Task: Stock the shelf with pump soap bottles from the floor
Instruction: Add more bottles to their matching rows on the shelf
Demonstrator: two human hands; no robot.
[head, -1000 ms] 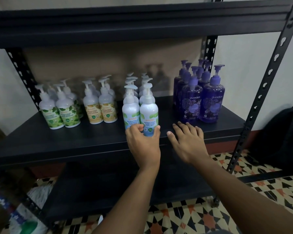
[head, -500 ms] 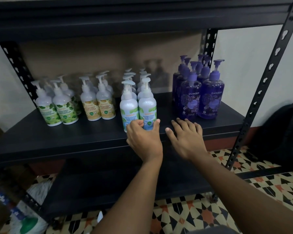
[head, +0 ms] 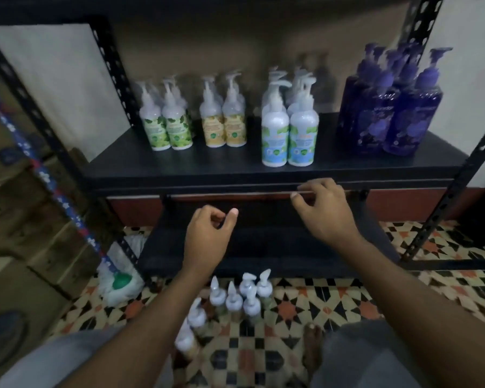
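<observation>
Half a second ago our left hand gripped the front one of the blue-label bottles (head: 290,135) and our right hand lay flat on the shelf (head: 179,169). Now both are off it and lower. Our left hand (head: 207,236) hangs in front of the lower shelf (head: 277,247), fingers loosely curled, thumb out, holding nothing. Our right hand (head: 325,211) is level with the shelf's front lip, fingers also loosely curled and empty; we cannot tell whether they touch the lip. The blue-label pair stands upright near the front edge, apart from both hands. Our view has tipped down, so the floor bottles (head: 241,295) now show: a tight cluster of white pump tops on the tiled floor (head: 291,309), just below and between our forearms.

On the shelf, the green-label bottles (head: 165,127) and yellow-label bottles (head: 224,127) stand farther back to the left, and the purple bottles (head: 389,116) to the right. Bare board lies between the blue and purple groups and along the front. A mop (head: 121,281) leans by the left post.
</observation>
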